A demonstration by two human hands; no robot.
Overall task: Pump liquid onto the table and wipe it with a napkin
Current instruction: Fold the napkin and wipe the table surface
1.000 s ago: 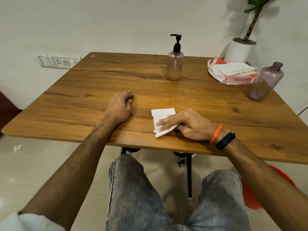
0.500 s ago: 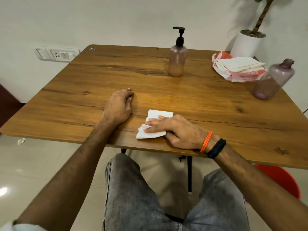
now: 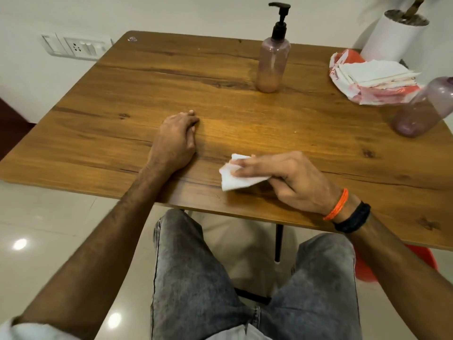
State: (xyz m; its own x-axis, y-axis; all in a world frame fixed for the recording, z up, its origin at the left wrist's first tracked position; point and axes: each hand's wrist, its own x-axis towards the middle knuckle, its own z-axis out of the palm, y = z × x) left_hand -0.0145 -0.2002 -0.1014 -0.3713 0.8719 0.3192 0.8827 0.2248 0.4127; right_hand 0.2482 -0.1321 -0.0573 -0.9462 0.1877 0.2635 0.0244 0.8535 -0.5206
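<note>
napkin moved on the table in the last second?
Yes. The napkin, held by the right hand, slid toward the near table edge, away from the pump bottle.

Two bottles (image 3: 273, 62) (image 3: 421, 109) — one napkin stack (image 3: 375, 74) — one loose napkin (image 3: 235, 181).

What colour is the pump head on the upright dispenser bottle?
Black. The pump head tops the translucent pinkish bottle, seen clearly in the head view.

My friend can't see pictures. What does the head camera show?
A person's right hand holds a white napkin on a wooden table, while the left hand rests beside it. A pump bottle stands further back.
</note>
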